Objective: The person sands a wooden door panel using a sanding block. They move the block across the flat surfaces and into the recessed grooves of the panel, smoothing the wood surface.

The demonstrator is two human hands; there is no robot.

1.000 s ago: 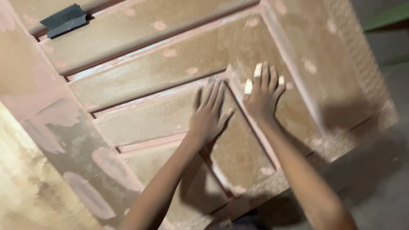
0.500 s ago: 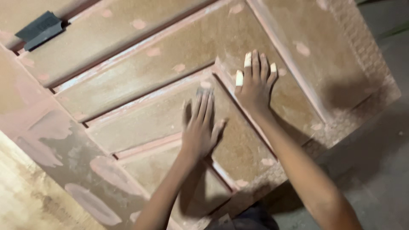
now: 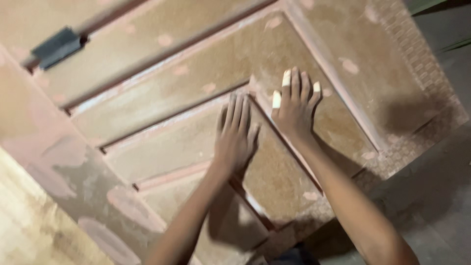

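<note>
A large brown wooden door (image 3: 162, 147) with recessed panels and pale filler patches lies flat below me. My left hand (image 3: 235, 135) rests palm down on a panel, fingers close together and stretched out. My right hand (image 3: 294, 105) lies flat just to its right, across a raised moulding strip, fingers spread. Three of its fingertips are wrapped in white tape. Neither hand holds anything.
A dark grey sanding block (image 3: 56, 46) sits on the door near its upper left. A lighter wooden board (image 3: 34, 230) lies at the lower left. Grey floor (image 3: 436, 196) shows at the right, beyond the door's patterned edge.
Both hands have slid slightly along the door surface while staying flat on it. The camera view has shifted, moving the sanding block down and right in the picture.
</note>
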